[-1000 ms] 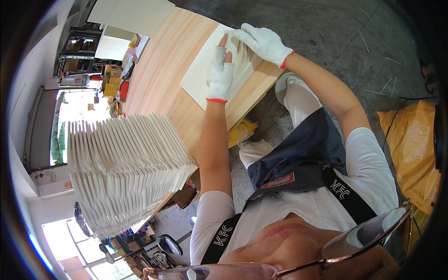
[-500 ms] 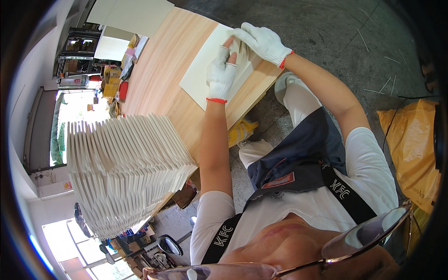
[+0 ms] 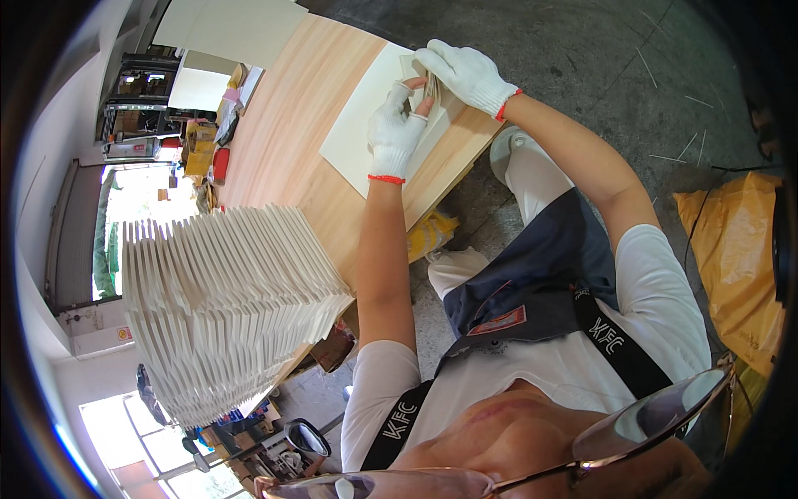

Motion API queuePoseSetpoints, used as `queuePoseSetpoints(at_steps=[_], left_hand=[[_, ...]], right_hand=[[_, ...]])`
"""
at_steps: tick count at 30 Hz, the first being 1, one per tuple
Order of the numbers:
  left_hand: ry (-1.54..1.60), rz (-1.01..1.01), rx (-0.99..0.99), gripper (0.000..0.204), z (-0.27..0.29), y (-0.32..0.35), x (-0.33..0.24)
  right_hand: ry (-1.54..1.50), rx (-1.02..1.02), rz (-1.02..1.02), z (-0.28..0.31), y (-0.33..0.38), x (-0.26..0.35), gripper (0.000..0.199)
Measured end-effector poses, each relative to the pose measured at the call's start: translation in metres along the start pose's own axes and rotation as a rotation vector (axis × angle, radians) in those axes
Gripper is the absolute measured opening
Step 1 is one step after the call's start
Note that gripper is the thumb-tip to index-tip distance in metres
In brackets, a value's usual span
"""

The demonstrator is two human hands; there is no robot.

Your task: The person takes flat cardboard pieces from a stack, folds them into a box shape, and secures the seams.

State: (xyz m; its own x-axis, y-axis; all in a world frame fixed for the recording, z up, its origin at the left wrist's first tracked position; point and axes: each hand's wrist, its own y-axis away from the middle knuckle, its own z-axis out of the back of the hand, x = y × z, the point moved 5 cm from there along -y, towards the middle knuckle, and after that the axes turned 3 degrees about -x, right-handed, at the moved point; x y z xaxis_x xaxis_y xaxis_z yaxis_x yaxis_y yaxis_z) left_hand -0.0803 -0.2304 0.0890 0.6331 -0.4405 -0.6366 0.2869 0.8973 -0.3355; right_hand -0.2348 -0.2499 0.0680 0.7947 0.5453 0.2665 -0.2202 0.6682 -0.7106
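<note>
A small bundle of thin pale sheets [image 3: 432,88] stands between my hands at the table's near right edge. My right hand [image 3: 470,75], in a white glove with a red cuff, grips it from the right. From the other side my left hand [image 3: 396,131] holds its edge with a bare thumb and forefinger sticking out of the glove. Under both hands lies a large white board or sheet [image 3: 353,125] flat on the wood-grain table. The gloved fingers hide part of the bundle, so its exact kind cannot be made out.
A tall stack of white curved-edged sheets [image 3: 224,291] stands left on the table [image 3: 283,116]. Large pale boards [image 3: 233,29] lie at the far end, near a yellow box [image 3: 199,145] and a red item [image 3: 220,164]. An orange-yellow sack [image 3: 736,258] is at right.
My left thumb and forefinger have shifted slightly right against the bundle, and its edges show more upright. My right hand has stayed nearly in place.
</note>
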Motion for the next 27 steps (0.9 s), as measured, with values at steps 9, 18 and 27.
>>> queuePoseSetpoints(at_steps=[9, 18, 27], left_hand=[[0.028, -0.101, 0.001, 0.032, 0.000, 0.000, -0.004], [-0.178, -0.085, 0.025, 0.052, 0.003, 0.008, -0.027], [-0.433, -0.022, 0.007, 0.049, -0.004, -0.015, -0.012]], right_hand=[[-0.094, 0.097, -0.142, -0.005, 0.001, -0.006, 0.028], [-0.277, 0.176, -0.429, 0.026, 0.007, -0.026, 0.039], [-0.008, 0.385, -0.217, 0.029, 0.013, -0.021, 0.047]])
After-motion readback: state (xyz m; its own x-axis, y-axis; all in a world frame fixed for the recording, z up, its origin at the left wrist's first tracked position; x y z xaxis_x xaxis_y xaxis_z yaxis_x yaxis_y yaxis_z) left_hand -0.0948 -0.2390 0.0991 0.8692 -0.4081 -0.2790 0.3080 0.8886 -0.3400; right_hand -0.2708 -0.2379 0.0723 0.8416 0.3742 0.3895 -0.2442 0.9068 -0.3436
